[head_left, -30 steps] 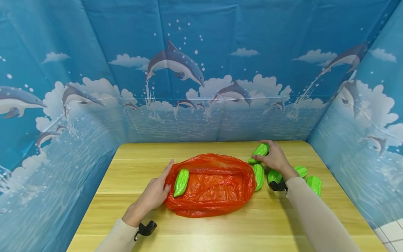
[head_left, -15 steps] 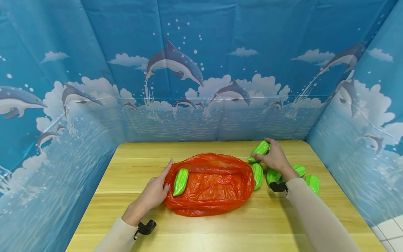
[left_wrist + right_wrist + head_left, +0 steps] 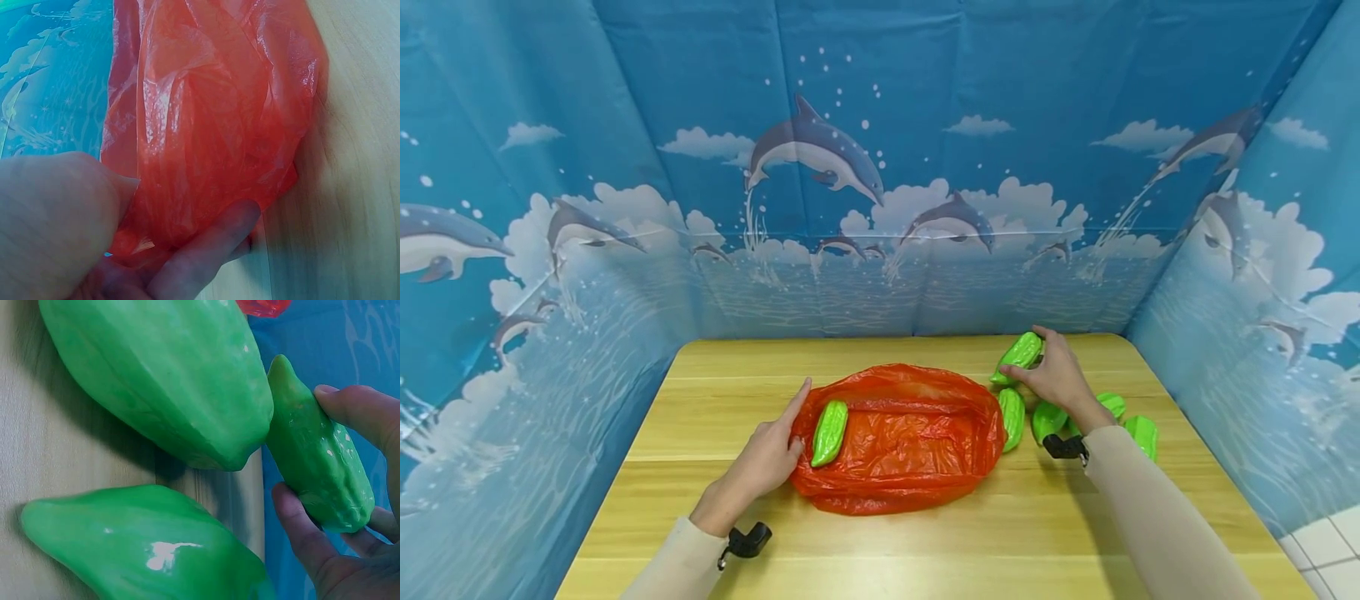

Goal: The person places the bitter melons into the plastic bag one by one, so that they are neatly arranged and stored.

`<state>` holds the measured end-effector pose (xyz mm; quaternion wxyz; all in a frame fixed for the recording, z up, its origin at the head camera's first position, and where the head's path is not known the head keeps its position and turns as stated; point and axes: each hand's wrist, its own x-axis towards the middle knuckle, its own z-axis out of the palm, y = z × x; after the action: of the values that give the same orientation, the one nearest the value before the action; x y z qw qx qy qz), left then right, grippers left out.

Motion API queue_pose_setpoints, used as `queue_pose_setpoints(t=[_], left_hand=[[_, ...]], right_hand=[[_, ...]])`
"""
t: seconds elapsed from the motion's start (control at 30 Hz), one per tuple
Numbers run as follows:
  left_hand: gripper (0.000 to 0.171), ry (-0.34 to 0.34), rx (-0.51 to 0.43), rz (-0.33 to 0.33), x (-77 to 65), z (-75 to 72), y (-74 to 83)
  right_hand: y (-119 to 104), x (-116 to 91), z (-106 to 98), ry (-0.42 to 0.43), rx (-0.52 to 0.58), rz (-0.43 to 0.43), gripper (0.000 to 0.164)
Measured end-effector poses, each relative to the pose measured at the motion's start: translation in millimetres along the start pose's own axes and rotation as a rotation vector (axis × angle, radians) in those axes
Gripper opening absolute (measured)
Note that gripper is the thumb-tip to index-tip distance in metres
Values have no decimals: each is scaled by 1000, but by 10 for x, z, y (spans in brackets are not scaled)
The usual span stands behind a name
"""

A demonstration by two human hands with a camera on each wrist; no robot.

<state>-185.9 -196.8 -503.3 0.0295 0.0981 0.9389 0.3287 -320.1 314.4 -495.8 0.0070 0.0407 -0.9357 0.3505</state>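
Observation:
A red plastic bag (image 3: pixel 917 500) lies spread with its mouth facing up on the table, and one glossy green ridged gourd (image 3: pixel 829 433) rests inside at its left end. My left hand (image 3: pixel 763 458) holds the bag's left rim; in the left wrist view, the thin red film runs between thumb and fingers (image 3: pixel 212 250). Beyond the bag's far right corner, my right hand (image 3: pixel 1056 375) grips another green ridged gourd (image 3: pixel 1021 357). In the right wrist view, the thumb lies along one side of this gourd (image 3: pixel 319 456) and the fingers on the other.
Against the bag's right end lies a green gourd (image 3: pixel 1012 419). Several more, including one gourd (image 3: pixel 1142 435) farther right, lie partly under my right wrist. The wooden table (image 3: pixel 880 558) meets a blue dolphin-print curtain (image 3: pixel 880 292) at its far edge, with more curtain along both sides.
My right hand keeps its grip on the gourd, with barely any movement. The left hand stays at the bag's rim, and the whole view shifts slightly.

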Motion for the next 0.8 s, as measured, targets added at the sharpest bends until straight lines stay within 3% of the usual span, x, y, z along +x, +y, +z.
queue_pose_setpoints(t=[0.57, 0.8], left_hand=[[105, -16, -15, -26, 15, -1, -10], [106, -16, -20, -27, 16, 6, -16]], right_hand=[[-32, -73, -16, 55, 2, -35, 116], [-60, -90, -28, 58, 55, -47, 118]])
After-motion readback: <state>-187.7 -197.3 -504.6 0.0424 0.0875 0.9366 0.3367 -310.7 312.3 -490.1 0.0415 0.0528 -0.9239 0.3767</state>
